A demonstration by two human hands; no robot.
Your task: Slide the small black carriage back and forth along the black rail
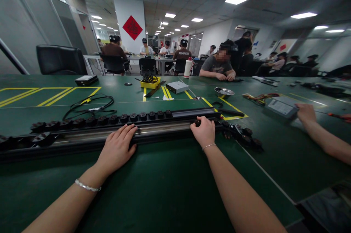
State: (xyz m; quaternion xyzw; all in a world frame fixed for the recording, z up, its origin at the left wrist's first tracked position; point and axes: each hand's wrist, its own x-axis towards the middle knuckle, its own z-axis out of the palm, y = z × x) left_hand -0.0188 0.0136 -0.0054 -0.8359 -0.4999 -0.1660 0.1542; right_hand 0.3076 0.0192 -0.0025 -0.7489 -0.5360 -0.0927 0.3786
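Evidently the work centres on a long, straight black housing with an open channel and a shiny, pale metallic floor, which lies lengthwise across the dark green tabletop directly ahead of the person. The left hand rests palm down across this housing, fingers extended and lying together over the channel, thumb apart at the near edge, clamped on nothing that shows. Farther right along the housing, the right hand is curled, its thumb and fingertips apparently closed on 1 small, dark, rounded piece at the channel; the fingers hide most of it. The step in hand looks like steadying the housing with 1 hand while the other handles that piece; whether it is being seated or lifted out, I cannot tell. Just behind the housing, a row of round black plastic socket-like pieces stands along a parallel black rail, and a loose cluster of similar black modules lies off the housing's right end. The next move seems to call for a firm left hand, so that the housing does not slide, and for the right to keep the piece square to the channel. Beyond the housing sits a bright yellow tray heaped with black cables; well to its right, a co-worker's hand touches a silver-grey metal box with multicoloured wires.
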